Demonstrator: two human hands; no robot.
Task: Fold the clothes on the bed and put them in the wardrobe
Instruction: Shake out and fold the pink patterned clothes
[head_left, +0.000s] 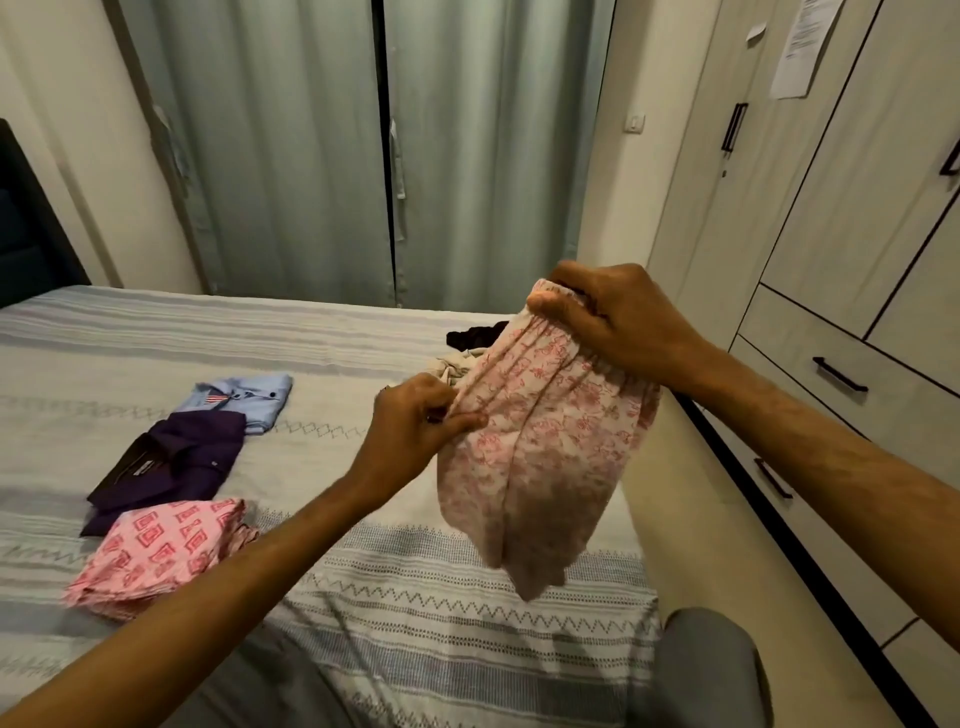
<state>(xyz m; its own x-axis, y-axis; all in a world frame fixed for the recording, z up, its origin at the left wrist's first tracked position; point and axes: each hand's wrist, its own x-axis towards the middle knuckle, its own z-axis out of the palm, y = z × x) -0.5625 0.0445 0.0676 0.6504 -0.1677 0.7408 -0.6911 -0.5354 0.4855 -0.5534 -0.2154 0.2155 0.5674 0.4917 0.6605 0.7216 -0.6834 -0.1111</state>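
Item in hand: floral garment (540, 447), cream with pink print, gathered waistband uppermost. You hold it up in the air over the near right part of the bed (156, 332), its lower end hanging free and not touching the cover.

Right hand (618, 317): fingers curled tight round the bunched waistband at the top.

Left hand (415, 426): thumb and fingers pinching the same band lower down, at its left edge.

Already folded, on the left of the bed: pink patterned piece (156, 556) nearest you; purple shirt (171, 467) touching it behind; blue shirt (244, 400) beyond that.

Not yet folded: small heap (467, 353) of beige and dark cloth, behind the held garment.

Wardrobe (852, 249): along the right wall, doors and drawers closed.

Step, as judged: opening out the fourth piece before folding; no clothing appears stored.

Next move calls for: drawing the waistband out flat between your hands, finding both side seams, then laying the piece on bare cover near you, apart from the folded row.
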